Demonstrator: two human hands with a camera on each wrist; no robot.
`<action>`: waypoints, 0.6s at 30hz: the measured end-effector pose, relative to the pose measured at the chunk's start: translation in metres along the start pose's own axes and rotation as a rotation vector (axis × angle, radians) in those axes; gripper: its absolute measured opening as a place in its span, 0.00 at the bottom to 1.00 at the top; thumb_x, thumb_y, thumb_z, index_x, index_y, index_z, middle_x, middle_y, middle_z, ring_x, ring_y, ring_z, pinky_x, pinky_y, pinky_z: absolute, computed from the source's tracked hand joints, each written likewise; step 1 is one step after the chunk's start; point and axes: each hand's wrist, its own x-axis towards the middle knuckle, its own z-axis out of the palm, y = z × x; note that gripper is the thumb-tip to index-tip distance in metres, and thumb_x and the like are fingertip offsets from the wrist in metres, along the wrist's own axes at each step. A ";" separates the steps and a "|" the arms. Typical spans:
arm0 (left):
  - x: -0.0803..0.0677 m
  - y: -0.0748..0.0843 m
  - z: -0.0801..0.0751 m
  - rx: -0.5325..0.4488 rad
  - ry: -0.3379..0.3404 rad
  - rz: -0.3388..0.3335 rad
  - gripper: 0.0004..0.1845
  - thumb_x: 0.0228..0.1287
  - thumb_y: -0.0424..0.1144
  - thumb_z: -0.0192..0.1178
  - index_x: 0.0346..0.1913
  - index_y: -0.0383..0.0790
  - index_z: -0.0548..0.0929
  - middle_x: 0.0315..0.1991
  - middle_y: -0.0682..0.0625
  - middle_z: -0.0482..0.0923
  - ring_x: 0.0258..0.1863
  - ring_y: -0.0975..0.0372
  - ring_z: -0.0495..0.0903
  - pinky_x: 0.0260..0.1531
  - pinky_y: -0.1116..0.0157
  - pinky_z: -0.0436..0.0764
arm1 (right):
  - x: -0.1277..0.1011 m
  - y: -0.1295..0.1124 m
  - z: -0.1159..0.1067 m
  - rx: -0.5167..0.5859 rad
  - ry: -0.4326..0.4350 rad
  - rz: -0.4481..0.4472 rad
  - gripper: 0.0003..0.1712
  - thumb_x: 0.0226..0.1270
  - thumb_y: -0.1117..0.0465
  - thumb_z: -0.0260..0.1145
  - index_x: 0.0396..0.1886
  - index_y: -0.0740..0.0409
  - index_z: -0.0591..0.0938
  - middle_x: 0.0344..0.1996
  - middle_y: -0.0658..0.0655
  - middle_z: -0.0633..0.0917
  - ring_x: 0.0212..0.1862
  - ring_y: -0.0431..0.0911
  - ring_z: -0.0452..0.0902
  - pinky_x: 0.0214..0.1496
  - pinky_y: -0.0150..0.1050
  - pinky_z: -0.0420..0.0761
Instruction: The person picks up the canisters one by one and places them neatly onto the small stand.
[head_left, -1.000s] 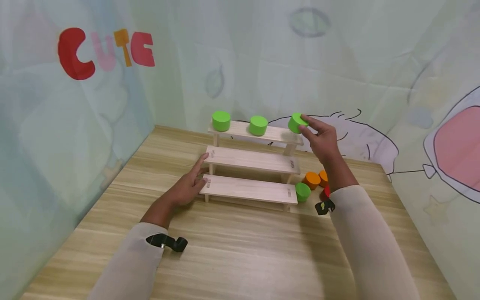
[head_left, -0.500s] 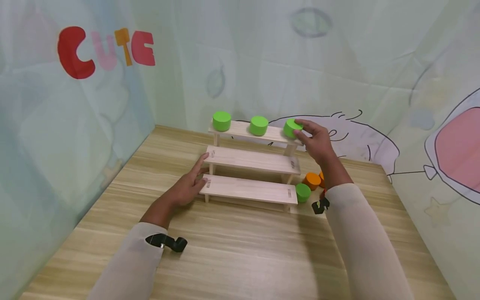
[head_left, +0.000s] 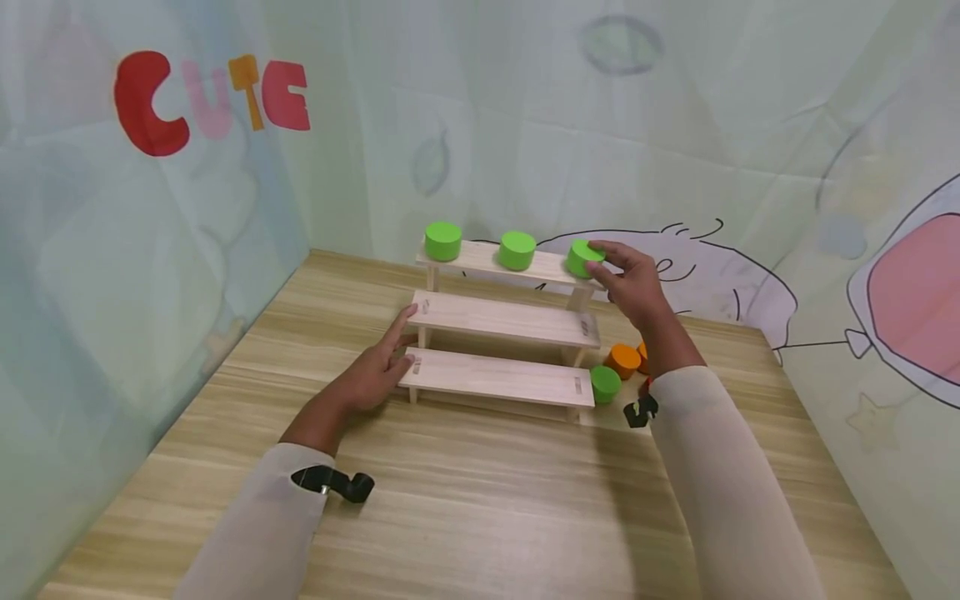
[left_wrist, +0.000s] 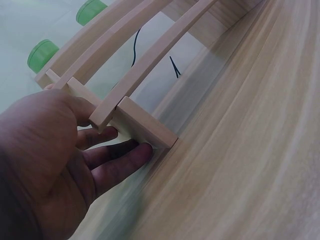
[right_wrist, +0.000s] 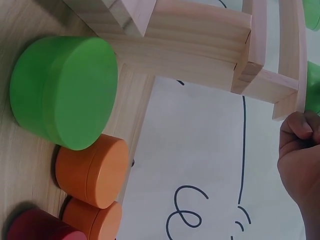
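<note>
A three-tier wooden shelf stand [head_left: 504,319] stands on the table. My right hand [head_left: 639,287] pinches a green cylinder [head_left: 581,260] at the right end of its top shelf, thumb in front and fingers behind. Two like cylinders sit on that same shelf, one at the left end [head_left: 442,242] and one in the middle [head_left: 517,252]. At the stand's left side, my left hand [head_left: 367,377] touches the ends of the two lower shelves. In the left wrist view, its fingers [left_wrist: 122,162] lie against the outside of the wooden side panel.
By the stand's lower right corner sits another green cylinder [right_wrist: 65,92], with a seam round it. Two orange cylinders [right_wrist: 92,170] and a red one [right_wrist: 42,226] are beside it. Printed cloth walls [head_left: 480,108] close off the table's back and sides.
My right hand has brought its green cylinder down and slightly left onto the right end of the top shelf, upright now instead of tilted. The left hand has stayed at the stand's side.
</note>
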 end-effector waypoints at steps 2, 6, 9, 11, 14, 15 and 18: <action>0.000 0.000 0.000 0.003 -0.002 -0.002 0.43 0.90 0.39 0.46 0.90 0.67 0.33 0.84 0.27 0.61 0.75 0.30 0.74 0.76 0.32 0.71 | 0.000 0.000 -0.001 0.003 -0.005 0.007 0.28 0.84 0.55 0.67 0.78 0.50 0.79 0.79 0.60 0.78 0.48 0.50 0.83 0.31 0.29 0.73; 0.000 0.001 0.000 0.001 -0.003 -0.010 0.43 0.90 0.39 0.46 0.90 0.69 0.33 0.84 0.27 0.61 0.76 0.30 0.73 0.76 0.32 0.70 | 0.000 -0.001 -0.002 0.001 -0.012 0.018 0.28 0.83 0.55 0.67 0.78 0.50 0.79 0.78 0.60 0.78 0.45 0.47 0.83 0.33 0.29 0.75; 0.000 0.002 0.000 0.002 -0.003 -0.009 0.43 0.90 0.40 0.46 0.90 0.68 0.33 0.84 0.27 0.61 0.77 0.30 0.72 0.76 0.32 0.70 | 0.000 -0.002 -0.002 0.006 -0.011 0.026 0.28 0.83 0.54 0.68 0.78 0.49 0.80 0.78 0.60 0.79 0.45 0.48 0.84 0.34 0.30 0.75; -0.001 0.002 0.000 0.002 -0.002 -0.005 0.43 0.90 0.39 0.47 0.90 0.67 0.33 0.84 0.27 0.61 0.78 0.30 0.71 0.76 0.32 0.69 | 0.000 -0.002 -0.002 0.008 -0.009 0.031 0.29 0.82 0.54 0.69 0.79 0.46 0.79 0.78 0.59 0.78 0.44 0.47 0.84 0.33 0.30 0.74; -0.002 0.003 0.000 -0.002 -0.001 -0.002 0.43 0.90 0.39 0.47 0.90 0.66 0.33 0.84 0.27 0.61 0.79 0.31 0.69 0.77 0.32 0.68 | 0.000 -0.001 -0.003 0.028 -0.008 0.023 0.35 0.81 0.54 0.70 0.83 0.44 0.74 0.80 0.60 0.76 0.39 0.42 0.82 0.31 0.29 0.73; -0.002 0.003 0.000 -0.006 -0.002 -0.006 0.43 0.89 0.39 0.47 0.90 0.67 0.33 0.84 0.27 0.61 0.80 0.31 0.68 0.78 0.32 0.68 | 0.000 -0.001 -0.003 0.038 -0.008 0.017 0.37 0.80 0.55 0.71 0.85 0.43 0.72 0.80 0.59 0.75 0.35 0.39 0.80 0.30 0.29 0.73; -0.002 0.003 0.000 -0.003 -0.002 -0.008 0.43 0.90 0.39 0.46 0.90 0.68 0.33 0.84 0.28 0.60 0.80 0.31 0.68 0.78 0.32 0.67 | -0.001 0.001 -0.006 0.090 -0.011 -0.005 0.43 0.80 0.58 0.71 0.88 0.41 0.65 0.82 0.58 0.73 0.25 0.37 0.70 0.28 0.28 0.71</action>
